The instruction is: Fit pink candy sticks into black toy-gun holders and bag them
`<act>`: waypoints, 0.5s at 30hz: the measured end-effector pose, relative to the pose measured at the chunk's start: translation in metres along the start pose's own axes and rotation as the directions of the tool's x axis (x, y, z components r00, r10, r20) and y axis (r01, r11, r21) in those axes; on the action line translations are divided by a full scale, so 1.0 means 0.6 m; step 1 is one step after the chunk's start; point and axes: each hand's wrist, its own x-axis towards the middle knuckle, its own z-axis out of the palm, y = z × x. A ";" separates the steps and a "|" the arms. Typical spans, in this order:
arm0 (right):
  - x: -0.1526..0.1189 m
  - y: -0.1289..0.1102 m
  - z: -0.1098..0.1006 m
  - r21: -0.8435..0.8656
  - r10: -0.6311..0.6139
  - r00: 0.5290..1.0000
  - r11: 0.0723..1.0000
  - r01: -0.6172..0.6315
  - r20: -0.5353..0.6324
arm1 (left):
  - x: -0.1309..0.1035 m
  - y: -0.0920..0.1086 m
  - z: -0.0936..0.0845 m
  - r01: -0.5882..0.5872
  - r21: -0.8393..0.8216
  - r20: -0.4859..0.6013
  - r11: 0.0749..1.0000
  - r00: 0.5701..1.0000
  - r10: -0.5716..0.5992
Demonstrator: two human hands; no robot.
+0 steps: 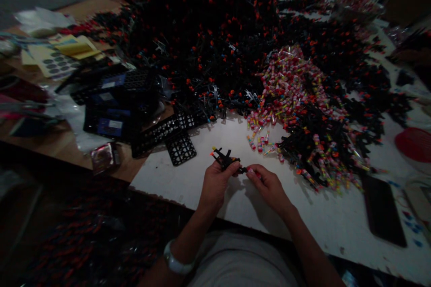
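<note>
A small black toy gun [226, 158] with an orange tip is gripped by my left hand [215, 184], thumb across its body. Its muzzle points up and to the left. At the gun's rear end, the fingertips of my right hand [268, 184] pinch close together. A small red piece [257, 174] shows between those fingers, mostly covered by them. Both hands are just above the white tabletop [188, 180]. Beyond my right hand lies a heap of little clear tubes [289, 80] with pink and red ends and coloured contents.
A large heap of black toy guns [208, 31] covers the back. Black lattice trays [182, 148] lie left, near sticker sheets [57, 63]. More guns mixed with tubes [319, 157], a dark phone [384, 210] and a red round basket [413, 144] are at right.
</note>
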 end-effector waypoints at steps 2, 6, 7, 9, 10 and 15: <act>0.000 -0.002 -0.003 0.024 0.017 1.000 1.000 -0.017 0.012 | 0.000 -0.001 0.000 -0.011 0.002 -0.006 1.000 1.000 0.011; -0.001 -0.007 -0.006 0.038 0.040 0.998 0.998 -0.042 0.045 | 0.000 -0.002 0.000 -0.010 -0.008 0.002 1.000 1.000 0.010; -0.001 -0.008 -0.007 0.049 0.042 0.998 0.998 -0.044 0.051 | 0.000 -0.001 0.000 -0.006 -0.012 0.010 1.000 1.000 0.006; -0.002 -0.007 -0.009 0.111 0.057 0.996 0.992 -0.065 0.073 | 0.001 0.002 -0.003 0.004 -0.023 0.052 1.000 0.999 -0.003; -0.003 -0.006 -0.011 0.167 0.076 0.992 0.982 -0.093 0.104 | 0.002 0.003 -0.005 0.010 -0.030 0.089 0.999 0.996 -0.007; -0.006 -0.006 -0.016 0.463 0.154 0.925 0.830 -0.312 0.348 | 0.012 0.007 -0.022 0.030 -0.050 0.295 0.998 0.956 -0.014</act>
